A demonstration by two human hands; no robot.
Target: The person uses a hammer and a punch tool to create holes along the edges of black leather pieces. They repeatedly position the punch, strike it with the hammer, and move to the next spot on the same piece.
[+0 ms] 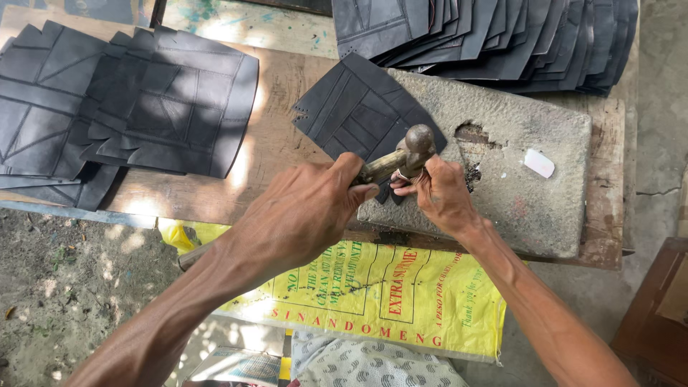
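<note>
My left hand grips the wooden handle of a hammer, whose round metal head sits over the near edge of a black stitched leather piece. That piece lies partly on a grey stone slab. My right hand pinches something small at the leather's near edge, right beside the hammer head; what it holds is hidden by the fingers.
A stack of black cut leather pieces lies on the wooden bench at left. Several more overlap in a row along the far edge. A small white block rests on the slab. A yellow printed sack hangs below.
</note>
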